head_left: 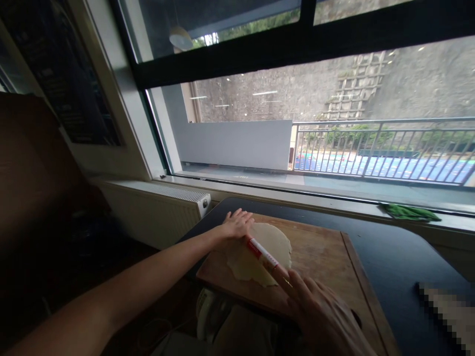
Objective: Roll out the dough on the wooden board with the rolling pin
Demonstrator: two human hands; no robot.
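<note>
A wooden rolling pin (pixel 264 254) with a red-and-white label lies slantwise across a thin, pale sheet of dough (pixel 278 236). My left hand (pixel 238 225) rests at the pin's far end, fingers stretched out flat and slightly spread. Over the near end lies my right hand (pixel 319 304), its fingers extended along the pin and covering that end; its thumb is hidden. Beneath the dough is a wooden board (pixel 315 242), whose near edge falls in shadow. The dough has an uneven, roughly round edge.
The board lies on a dark table (pixel 393 267) by a window. A green cloth (pixel 410 212) is on the sill. A white radiator (pixel 159 207) stands left of the table. A pixelated patch (pixel 451 311) covers something at the right edge.
</note>
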